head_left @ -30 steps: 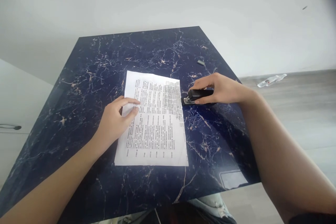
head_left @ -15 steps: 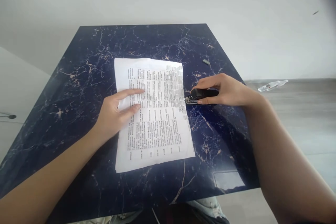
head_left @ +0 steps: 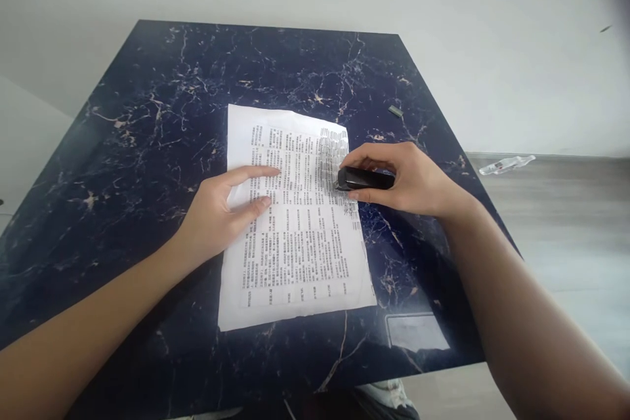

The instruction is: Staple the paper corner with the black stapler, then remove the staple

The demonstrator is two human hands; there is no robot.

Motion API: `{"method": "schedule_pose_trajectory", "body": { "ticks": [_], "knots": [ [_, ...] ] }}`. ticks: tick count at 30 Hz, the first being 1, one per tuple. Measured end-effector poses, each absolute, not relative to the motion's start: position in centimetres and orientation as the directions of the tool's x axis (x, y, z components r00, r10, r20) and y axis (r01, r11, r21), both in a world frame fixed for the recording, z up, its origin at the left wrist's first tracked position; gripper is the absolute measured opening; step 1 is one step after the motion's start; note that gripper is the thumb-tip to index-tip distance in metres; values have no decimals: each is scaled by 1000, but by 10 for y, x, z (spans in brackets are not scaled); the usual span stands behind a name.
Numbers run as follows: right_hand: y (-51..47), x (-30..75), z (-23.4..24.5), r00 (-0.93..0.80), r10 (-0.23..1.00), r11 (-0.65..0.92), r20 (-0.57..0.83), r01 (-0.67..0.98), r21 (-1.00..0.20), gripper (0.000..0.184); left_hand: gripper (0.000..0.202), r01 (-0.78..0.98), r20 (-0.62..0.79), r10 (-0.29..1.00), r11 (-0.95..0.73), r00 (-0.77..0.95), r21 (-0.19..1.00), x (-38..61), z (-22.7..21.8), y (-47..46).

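Observation:
Printed sheets of paper (head_left: 300,256) lie on the dark blue marbled table, with many staples crowded along their right edge. My left hand (head_left: 221,210) rests on the left part of the paper, thumb and forefinger stretched out flat over the text. In my right hand (head_left: 408,180) is a black stapler (head_left: 367,178), gripped between thumb and fingers. Its front end sits over the stapled right edge of the paper. The lower jaw is hidden from view.
On the table's (head_left: 197,59) far right lies a small strip of staples (head_left: 395,111). A rectangular pale patch (head_left: 417,332) shows near the front right edge. A clear plastic item (head_left: 506,165) lies on the floor beyond the right side. A white wall stands behind.
My right hand has brought the stapler left, from beside the paper's edge to over it. My left hand stays on the paper. The view has shifted slightly.

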State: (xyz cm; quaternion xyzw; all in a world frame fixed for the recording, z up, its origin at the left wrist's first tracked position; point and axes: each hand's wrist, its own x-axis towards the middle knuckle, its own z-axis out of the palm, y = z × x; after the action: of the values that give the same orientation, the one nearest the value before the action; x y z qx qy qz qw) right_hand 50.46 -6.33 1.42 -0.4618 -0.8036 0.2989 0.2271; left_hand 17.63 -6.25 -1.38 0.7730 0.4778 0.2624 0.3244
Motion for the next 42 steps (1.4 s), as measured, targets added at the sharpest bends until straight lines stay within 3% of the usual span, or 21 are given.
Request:
{"method": "schedule_pose_trajectory", "body": {
  "ticks": [5, 17, 28, 37, 42],
  "knots": [
    [-65, 493, 10, -441, 883, 420, 164, 585, -693, 31, 35, 574, 96, 911, -332, 402, 749, 177, -17, -63],
    [-69, 482, 6, -501, 826, 549, 258, 611, -570, 26, 37, 581, 81, 923, -303, 376, 756, 180, -16, -63],
    [-71, 477, 5, -513, 829, 550, 222, 678, -488, 26, 39, 586, 61, 927, -284, 370, 759, 181, -14, -64],
    [-72, 456, 4, -549, 825, 562, 130, 780, -273, 23, 40, 608, 19, 935, -245, 353, 755, 182, -13, -63],
    [-71, 468, 6, -514, 835, 547, 197, 735, -401, 26, 39, 592, 40, 930, -266, 366, 761, 181, -15, -63]
  ]
}}
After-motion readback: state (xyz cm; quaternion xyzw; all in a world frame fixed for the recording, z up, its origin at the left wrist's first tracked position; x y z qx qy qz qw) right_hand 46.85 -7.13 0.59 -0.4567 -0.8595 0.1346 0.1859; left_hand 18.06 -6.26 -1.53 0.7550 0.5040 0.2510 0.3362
